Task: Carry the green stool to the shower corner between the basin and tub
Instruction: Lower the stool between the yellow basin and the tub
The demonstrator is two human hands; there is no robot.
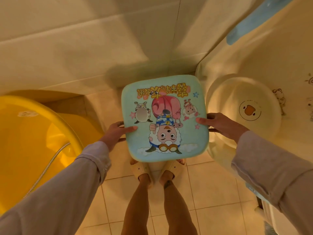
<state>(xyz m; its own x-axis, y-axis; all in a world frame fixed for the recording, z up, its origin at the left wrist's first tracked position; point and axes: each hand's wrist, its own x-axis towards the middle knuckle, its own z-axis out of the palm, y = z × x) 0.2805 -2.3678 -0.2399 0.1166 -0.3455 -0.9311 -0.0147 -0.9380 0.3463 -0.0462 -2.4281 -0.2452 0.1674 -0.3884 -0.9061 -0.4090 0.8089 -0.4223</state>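
I hold the stool (165, 117) above the floor (211, 189), left hand (116, 131) and right hand (220, 123) gripping opposite edges, between yellow tub (33, 133) and basin (240, 107), corner tiles bare ahead.

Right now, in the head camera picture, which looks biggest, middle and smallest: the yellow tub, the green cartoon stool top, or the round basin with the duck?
1. Yellow plastic tub, largest, though partly cut off.
2. Green square cartoon stool top and pale round duck basin look nearly alike; the stool is held nearer the camera, so I will not rank them.
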